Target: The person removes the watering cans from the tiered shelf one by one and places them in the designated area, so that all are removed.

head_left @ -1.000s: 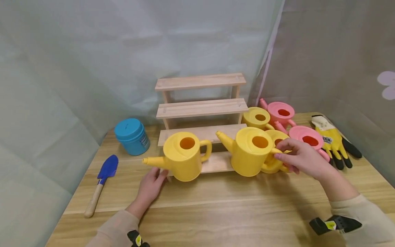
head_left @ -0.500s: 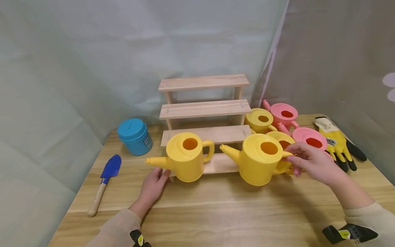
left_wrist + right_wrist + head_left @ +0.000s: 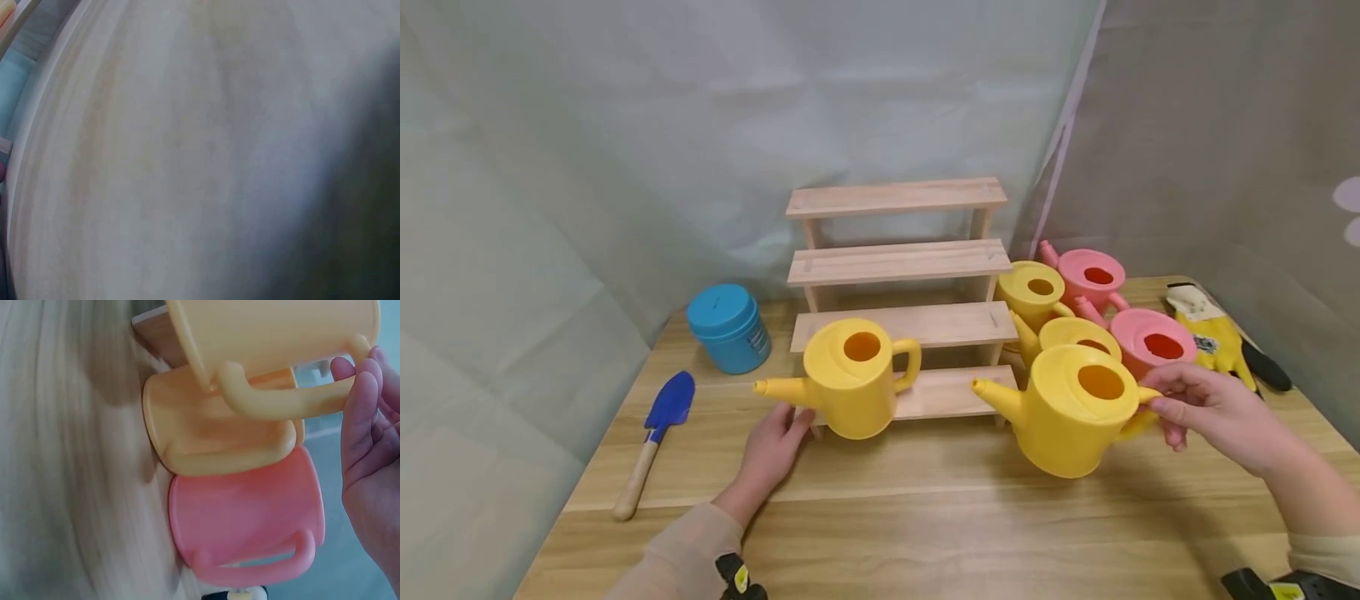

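Observation:
My right hand (image 3: 1221, 417) pinches the upper part of a yellow watering can's handle between thumb and fingers. That watering can (image 3: 1063, 429) hangs above the table, right of the stepped wooden shelf (image 3: 901, 262), its spout pointing left. In the right wrist view the fingertips meet at the top of the handle (image 3: 275, 403). A second yellow watering can (image 3: 848, 392) stands at the left of the shelf's lowest step, spout also to the left. Beneath that spout, my left hand (image 3: 769, 454) rests at the step's left end, its fingertips partly hidden.
Behind the held can stand two more yellow watering cans (image 3: 1030, 287) and two pink ones (image 3: 1150, 337). Yellow-black gloves (image 3: 1213, 333) lie at far right. A blue lidded tub (image 3: 728, 329) and a blue trowel (image 3: 655, 442) are on the left. Fabric hangs behind the table.
My right hand has carried the yellow watering can rightward and toward me, away from the shelf's lowest step, uncovering the yellow can behind it. My left hand keeps its place at the shelf.

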`<state>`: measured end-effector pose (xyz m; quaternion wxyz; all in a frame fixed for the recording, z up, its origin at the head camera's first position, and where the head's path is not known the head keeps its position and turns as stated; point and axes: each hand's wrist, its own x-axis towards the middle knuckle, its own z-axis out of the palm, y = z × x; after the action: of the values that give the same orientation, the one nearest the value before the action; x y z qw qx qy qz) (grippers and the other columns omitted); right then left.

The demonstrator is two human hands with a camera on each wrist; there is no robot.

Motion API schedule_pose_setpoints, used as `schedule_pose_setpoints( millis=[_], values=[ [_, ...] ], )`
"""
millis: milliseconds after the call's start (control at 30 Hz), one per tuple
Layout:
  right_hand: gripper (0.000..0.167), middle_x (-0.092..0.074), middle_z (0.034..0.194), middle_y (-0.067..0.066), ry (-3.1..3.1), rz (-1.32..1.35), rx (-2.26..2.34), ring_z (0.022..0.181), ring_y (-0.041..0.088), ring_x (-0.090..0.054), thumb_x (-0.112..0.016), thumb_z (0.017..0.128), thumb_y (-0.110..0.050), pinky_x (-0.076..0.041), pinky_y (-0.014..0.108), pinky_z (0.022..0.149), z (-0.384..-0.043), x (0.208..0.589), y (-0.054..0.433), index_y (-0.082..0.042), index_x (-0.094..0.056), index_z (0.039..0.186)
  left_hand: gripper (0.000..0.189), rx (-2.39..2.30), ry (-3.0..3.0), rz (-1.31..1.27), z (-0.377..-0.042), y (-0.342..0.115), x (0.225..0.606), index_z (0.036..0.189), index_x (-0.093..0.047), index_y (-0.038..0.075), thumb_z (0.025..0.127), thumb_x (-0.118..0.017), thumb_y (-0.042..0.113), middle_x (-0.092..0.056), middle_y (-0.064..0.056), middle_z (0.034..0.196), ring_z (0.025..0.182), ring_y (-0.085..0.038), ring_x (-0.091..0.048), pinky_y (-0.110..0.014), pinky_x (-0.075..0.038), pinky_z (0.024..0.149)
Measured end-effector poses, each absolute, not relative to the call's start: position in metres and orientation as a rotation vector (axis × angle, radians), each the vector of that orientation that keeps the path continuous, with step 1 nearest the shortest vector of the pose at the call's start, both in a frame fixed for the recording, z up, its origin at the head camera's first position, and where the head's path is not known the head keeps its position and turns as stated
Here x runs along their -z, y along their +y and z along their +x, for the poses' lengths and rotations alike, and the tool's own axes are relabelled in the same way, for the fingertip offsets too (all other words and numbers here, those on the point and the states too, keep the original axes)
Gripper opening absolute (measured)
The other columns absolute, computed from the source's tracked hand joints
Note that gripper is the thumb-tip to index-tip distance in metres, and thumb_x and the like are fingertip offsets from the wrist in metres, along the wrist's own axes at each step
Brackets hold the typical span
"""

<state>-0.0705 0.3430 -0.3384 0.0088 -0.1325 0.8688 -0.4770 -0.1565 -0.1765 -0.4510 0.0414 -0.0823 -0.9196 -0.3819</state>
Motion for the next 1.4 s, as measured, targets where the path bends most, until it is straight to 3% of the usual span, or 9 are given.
schedule_pose_setpoints(
  millis=[333,500,833,1133,1400],
  values=[
    [0.017,-0.056,0.080,0.008,2.600,-0.413,1.535,0.056,0.023,-0.055,-0.053,0.093,0.001,-0.051,0.033,0.051,-0.065,0.357,0.355,-0.009,-0.056,0.106,0.050,1.169,-2.822,-0.252,-0.156,-0.177,0.450,0.132,-0.049,0.009,0.097,-0.044,0.045,-0.053,-0.021,0.129,0.119,-0.038,-0.048,-0.054,-0.038,0.096],
    [0.018,-0.059,0.077,0.012,2.529,-0.405,1.536,0.059,0.022,-0.058,-0.052,0.094,-0.001,-0.053,0.035,0.054,-0.066,0.369,0.359,-0.013,-0.057,0.106,0.049,1.165,-2.827,-0.255,-0.156,-0.176,0.450,0.131,-0.050,0.009,0.098,-0.044,0.045,-0.053,-0.021,0.129,0.119,-0.038,-0.049,-0.053,-0.038,0.095],
    [0.012,-0.059,0.073,0.018,2.550,-0.345,1.469,0.060,0.024,-0.061,-0.054,0.095,-0.007,-0.054,0.037,0.055,-0.066,0.372,0.359,-0.012,-0.055,0.106,0.046,1.180,-2.844,-0.224,-0.156,-0.175,0.447,0.120,-0.054,0.010,0.098,-0.042,0.047,-0.060,-0.018,0.119,0.109,-0.034,-0.056,-0.051,-0.041,0.092],
    [0.024,-0.064,0.081,0.002,2.890,-0.242,1.120,0.055,0.018,-0.055,-0.058,0.094,-0.015,-0.050,0.029,0.050,-0.069,0.327,0.355,-0.003,-0.056,0.115,0.049,1.183,-2.836,-0.240,-0.158,-0.171,0.448,0.127,-0.051,0.009,0.098,-0.041,0.047,-0.059,-0.019,0.121,0.110,-0.035,-0.055,-0.052,-0.041,0.091],
    [0.041,-0.062,0.106,0.009,2.825,-0.449,1.008,0.061,0.017,-0.059,-0.063,0.091,-0.025,-0.052,0.031,0.054,-0.098,0.269,0.279,-0.009,-0.050,0.126,0.045,1.163,-2.803,-0.257,-0.157,-0.174,0.453,0.124,-0.052,0.009,0.098,-0.044,0.044,-0.059,-0.021,0.120,0.115,-0.038,-0.052,-0.054,-0.040,0.093]
  ],
)
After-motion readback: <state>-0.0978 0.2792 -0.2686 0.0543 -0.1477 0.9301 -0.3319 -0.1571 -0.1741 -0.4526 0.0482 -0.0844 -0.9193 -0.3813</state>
